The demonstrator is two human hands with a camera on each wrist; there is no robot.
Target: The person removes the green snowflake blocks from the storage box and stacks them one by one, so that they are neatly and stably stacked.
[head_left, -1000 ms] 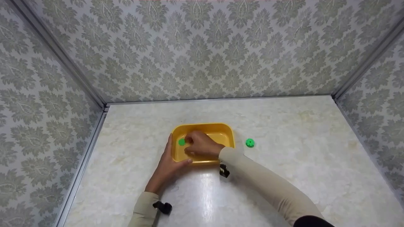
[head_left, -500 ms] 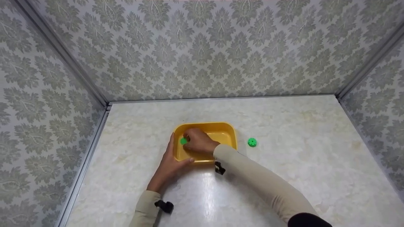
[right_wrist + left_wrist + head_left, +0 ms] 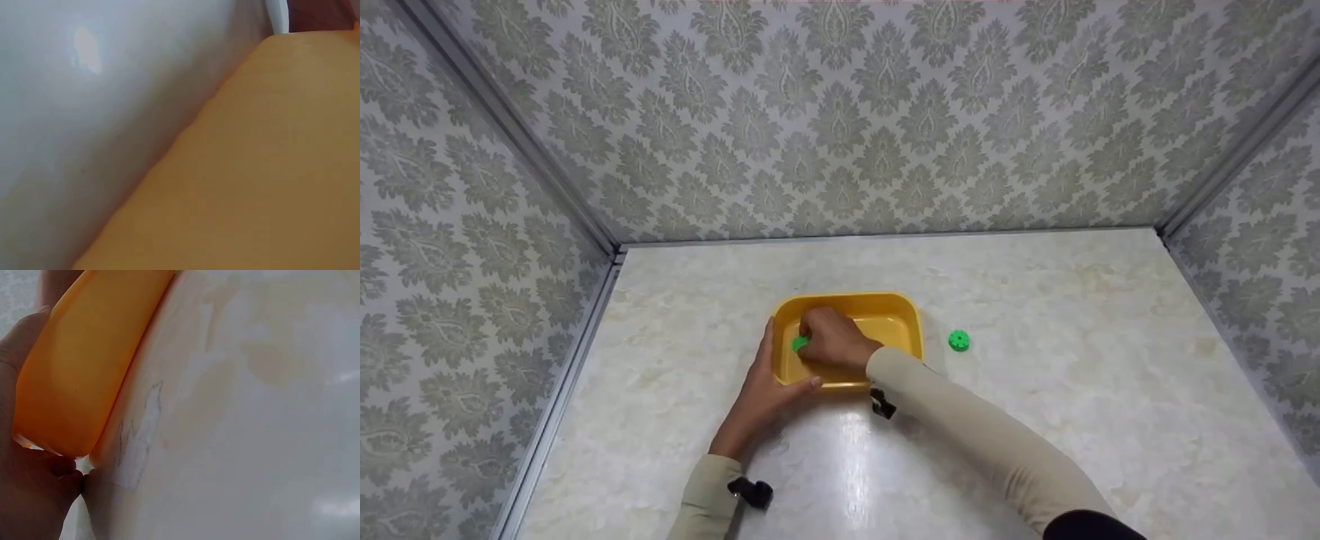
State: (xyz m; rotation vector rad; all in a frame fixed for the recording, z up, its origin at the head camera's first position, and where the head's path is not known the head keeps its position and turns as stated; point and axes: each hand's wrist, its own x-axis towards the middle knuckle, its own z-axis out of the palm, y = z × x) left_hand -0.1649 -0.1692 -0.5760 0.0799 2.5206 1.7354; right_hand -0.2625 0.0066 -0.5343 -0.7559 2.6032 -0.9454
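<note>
A yellow plastic tray stands on the table in the head view. My left hand holds its near left corner, with the fingers along the left side and the thumb on the front rim. In the left wrist view, that thumb lies against the tray wall. Reaching inside from the right, my right hand pinches a small green disc near the tray's left end; its fingers partly hide the disc. The tray's outer wall fills much of the right wrist view, where the hand does not show.
Right of the tray, a second green disc with notches and a centre hole lies on the pale marbled table. Patterned wall panels enclose the table at the back and both sides.
My right hand has moved left inside the tray and closed its fingers on the green disc, which has shifted slightly towards the front. My left hand keeps its hold on the tray.
</note>
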